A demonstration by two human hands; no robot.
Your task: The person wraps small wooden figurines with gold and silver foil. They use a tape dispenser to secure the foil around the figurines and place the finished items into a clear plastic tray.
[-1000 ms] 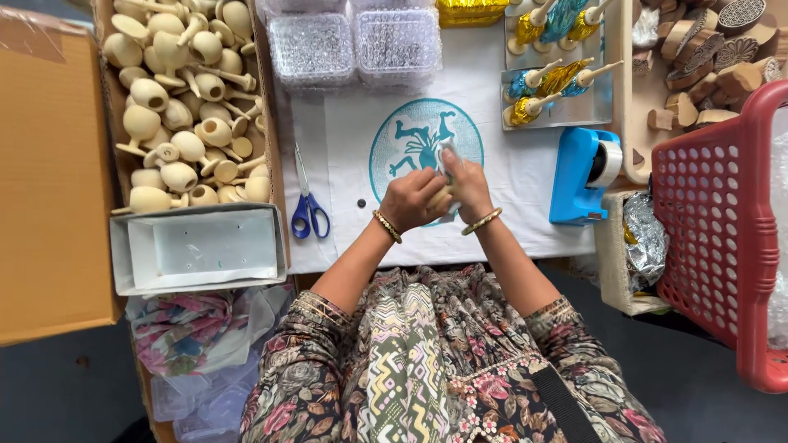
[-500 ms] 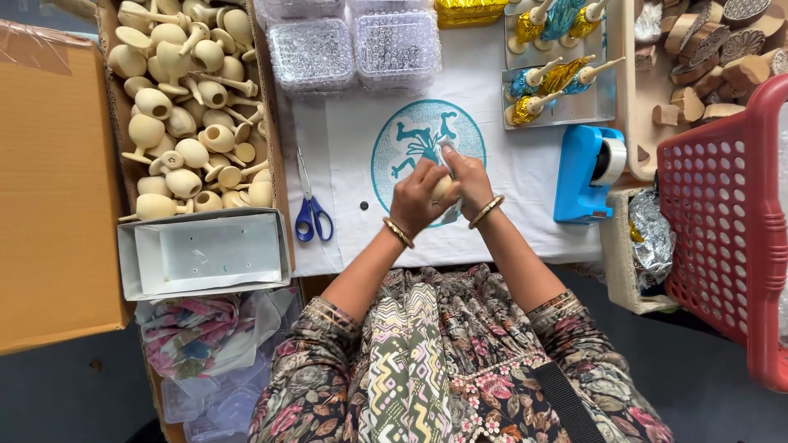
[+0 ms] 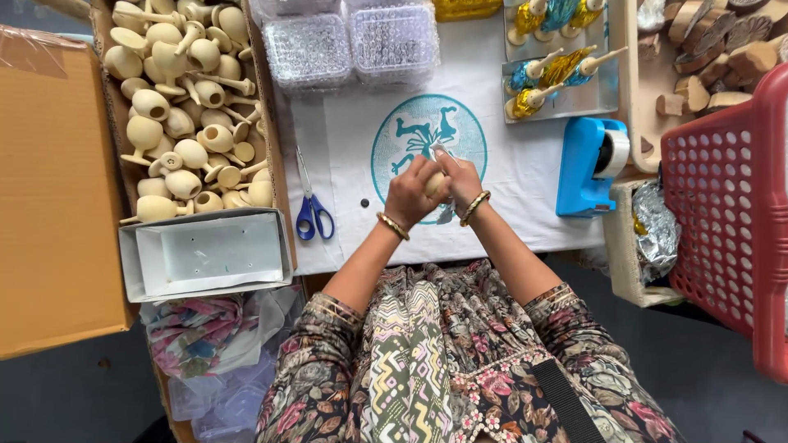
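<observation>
Hands meet over the teal emblem on the white cloth that covers the desk. The left hand is closed around a small pale wooden piece, and the fingers of the right hand are curled against it from the right, pinching what seems to be a strip of clear tape; its exact state cannot be told. Wrapping or taping of the piece appears to be the step in hand. The next move probably calls for the piece to be turned while the strip is pressed flat.

One pair of blue scissors lies left of the hands, and one blue tape dispenser stands to the right. Two clear lidded boxes sit far. Roughly thirty bare pieces are heaped in the cardboard tray at left. About six foil-wrapped pieces are seen far right, and one red basket at the right edge.
</observation>
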